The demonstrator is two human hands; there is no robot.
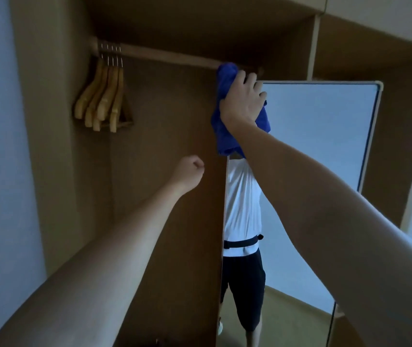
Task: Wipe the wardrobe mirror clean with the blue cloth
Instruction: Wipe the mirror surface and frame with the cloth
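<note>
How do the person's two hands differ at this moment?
The right hand is raised high and presses the blue cloth against the top corner of the mirror; the left hand sits lower, curled into a fist and holding nothing. The right meets the glass; the left hangs before the wardrobe's brown panel. Both arms are bare and outstretched.

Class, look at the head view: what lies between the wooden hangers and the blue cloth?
Only the hanging rail above and bare brown wardrobe back panel between the hangers and the cloth.
</note>
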